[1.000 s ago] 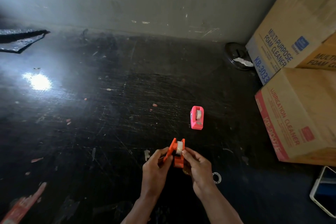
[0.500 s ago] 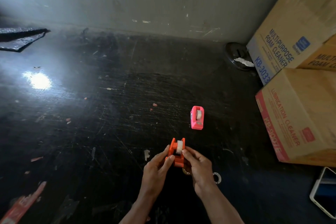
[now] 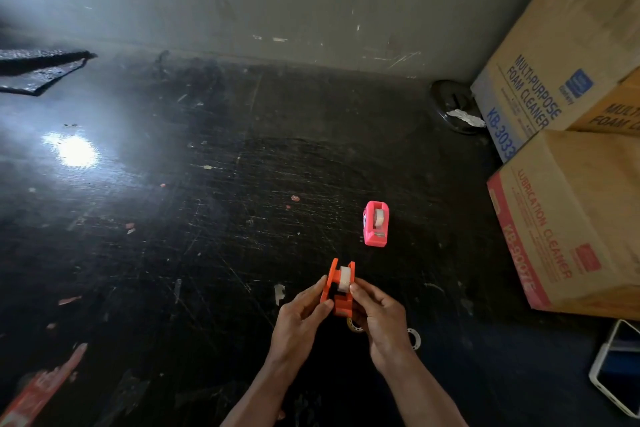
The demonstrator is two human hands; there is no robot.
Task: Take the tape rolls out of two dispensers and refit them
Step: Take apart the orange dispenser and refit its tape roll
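Both hands (image 3: 341, 319) pinching orange dispenser (image 3: 338, 289), roll (image 3: 344, 278) seated

Both bare forearms reach forward from the bottom edge, converging. The left hand (image 3: 299, 317) is curled, its thumb and fingers pinching the left side of a small orange plastic tape dispenser (image 3: 339, 289). The right hand (image 3: 381, 317) grips its right side, fingertips (image 3: 354, 285) against the white tape roll (image 3: 344, 278).

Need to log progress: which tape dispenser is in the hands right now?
The orange tape dispenser, gripped by the left hand and right hand. The pink tape dispenser stands alone on the floor beyond.
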